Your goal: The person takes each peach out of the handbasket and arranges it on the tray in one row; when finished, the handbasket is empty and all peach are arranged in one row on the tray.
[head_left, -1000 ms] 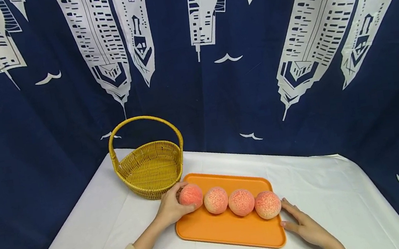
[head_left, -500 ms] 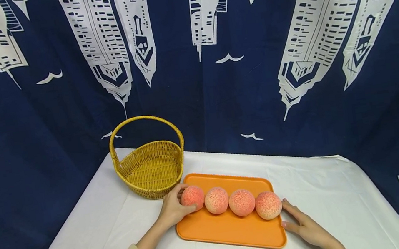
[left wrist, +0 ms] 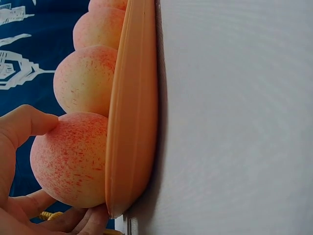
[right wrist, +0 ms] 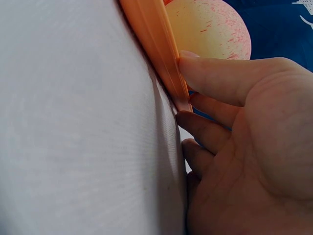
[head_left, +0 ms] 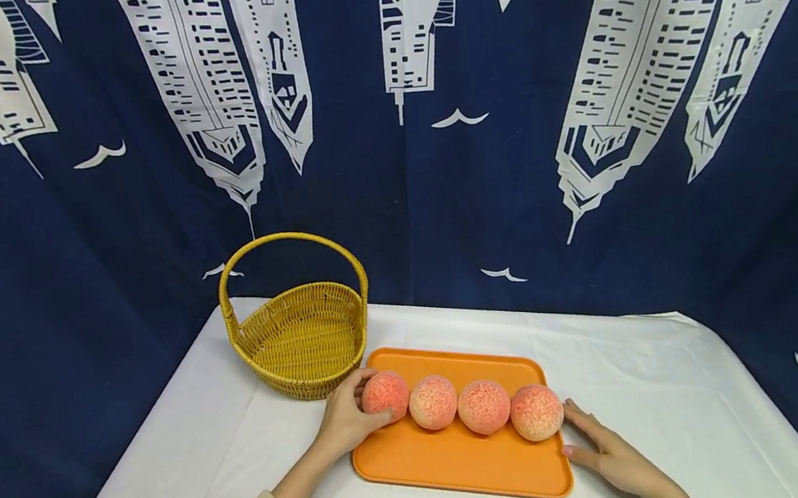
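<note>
Several peaches sit in a row across an orange tray [head_left: 466, 467]. My left hand [head_left: 348, 414] holds the leftmost peach [head_left: 386, 396], thumb on its near side and fingers round its outer side. In the left wrist view this peach [left wrist: 73, 159] is low at the tray's end, beside a second peach [left wrist: 87, 78]. At the other end, my right hand [head_left: 611, 452] lies beside the rightmost peach [head_left: 537, 412], fingers loosely extended. The right wrist view has the right thumb [right wrist: 215, 78] at the tray rim [right wrist: 164, 49], with the other fingertips near the tray's corner.
A yellow wicker basket [head_left: 305, 341] with a tall arched handle stands behind and left of the tray, close to the left hand. White cloth [head_left: 194, 478] covers the table. A dark blue curtain [head_left: 389, 174] with white buildings hangs behind.
The left hand and its peach have shifted slightly right, closer to the neighbouring peach. My right hand stays at the tray's right end.
</note>
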